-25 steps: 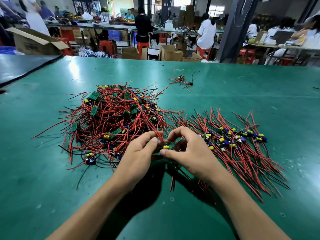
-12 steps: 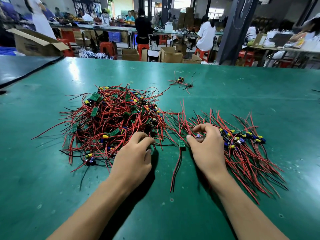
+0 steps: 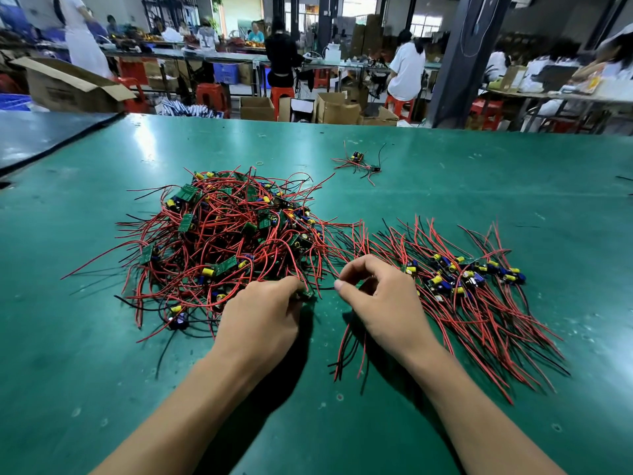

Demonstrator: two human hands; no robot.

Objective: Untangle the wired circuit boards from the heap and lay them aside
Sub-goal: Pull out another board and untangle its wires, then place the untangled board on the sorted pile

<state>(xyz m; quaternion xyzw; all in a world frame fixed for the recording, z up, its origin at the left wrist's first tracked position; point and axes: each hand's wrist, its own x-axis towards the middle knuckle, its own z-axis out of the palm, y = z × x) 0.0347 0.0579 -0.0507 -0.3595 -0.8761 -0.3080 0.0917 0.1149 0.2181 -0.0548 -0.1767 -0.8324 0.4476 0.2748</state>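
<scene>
The green table carries three lots of wired boards. The heap, a tangle of red and black wires with small green boards, sits left of middle. The laid-out row is to its right, boards side by side and wires fanned toward the near right. The two lots nearly meet where stray red wires cross between them. A stray bunch lies alone farther back, well apart from both. Beyond the far edge are cardboard boxes, red stools, a dark pillar and people at other benches. A dark mat borders the table at far left.

The left hand rests at the heap's near right edge. Its fingers are curled tight and pinch a small board at their tips, with heap wires draped over them. The right hand sits just beside it, touching the near left end of the row. Its fingers are hooked narrowly, the thumb tip close to the forefinger. Whether they grip anything cannot be told. A few loose wires trail from under this hand toward the near side.

Only a narrow strip of bare table separates the two hands. The near part of the table, around both forearms, is open. So is the wide stretch at far right.
</scene>
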